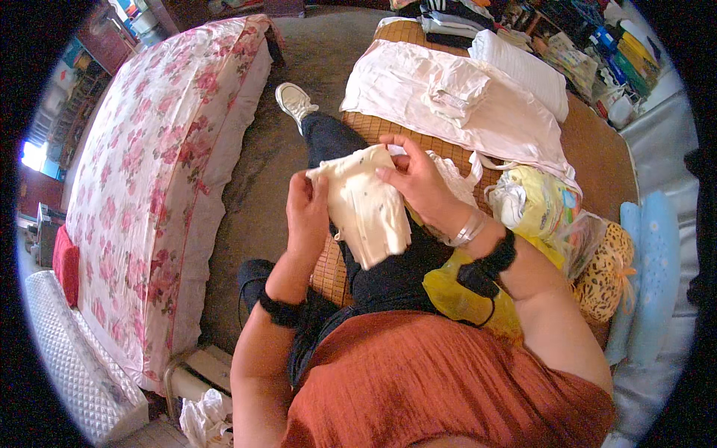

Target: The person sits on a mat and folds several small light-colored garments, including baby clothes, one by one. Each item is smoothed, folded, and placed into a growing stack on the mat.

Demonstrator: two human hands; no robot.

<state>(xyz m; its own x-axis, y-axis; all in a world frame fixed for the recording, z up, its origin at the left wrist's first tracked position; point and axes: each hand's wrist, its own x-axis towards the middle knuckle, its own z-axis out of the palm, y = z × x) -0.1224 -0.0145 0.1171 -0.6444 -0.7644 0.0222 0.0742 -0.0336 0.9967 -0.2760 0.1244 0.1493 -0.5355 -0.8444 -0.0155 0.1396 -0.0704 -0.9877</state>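
A small cream cloth garment with dark specks (367, 204) hangs folded between my two hands, above my lap. My left hand (307, 210) pinches its upper left corner between thumb and fingers. At its upper right corner, my right hand (417, 182) grips the cloth, the index finger raised over the edge. The garment's lower part hangs loose over my dark trousers. Just behind my right hand lies a white lacy cloth (452, 179), partly hidden. Farther back, a crumpled pale cloth (459, 92) rests on a spread pale pink sheet (386, 84).
A floral-covered bed (140, 168) stands at the left across a strip of floor. To the right are a yellow printed package (540, 201), a yellow plastic bag (465, 288), a leopard-print bundle (605, 274) and a blue bolster (655, 274). Folded clothes (454, 25) lie at the back.
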